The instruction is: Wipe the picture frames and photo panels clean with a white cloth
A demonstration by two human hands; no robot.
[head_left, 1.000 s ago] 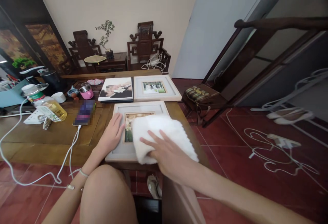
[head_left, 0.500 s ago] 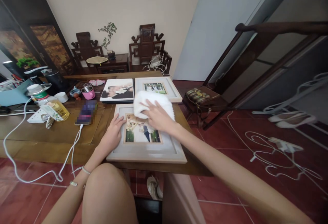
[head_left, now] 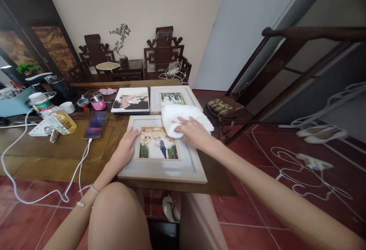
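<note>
Currently, your right hand (head_left: pixel 196 132) is holding the white cloth (head_left: pixel 174 113), its fingers clasping the bunched material. The cloth is covering the upper right corner of the near picture frame (head_left: pixel 162 172) and is extending past that frame's right edge. Its far side is overlapping the far picture frame (head_left: pixel 155 103) in view; whether the two are touching, you cannot tell. Your left hand (head_left: pixel 126 149) is resting on the near frame's left border, its fingers lying slightly apart. Both frames are lying face up on the counter (head_left: pixel 71 154). A photo panel (head_left: pixel 134 99) is lying just beside the far frame, on its left. A phone (head_left: pixel 95 125) is lying left of the near frame, with a white cable (head_left: pixel 82 158) connecting at its near end.
</note>
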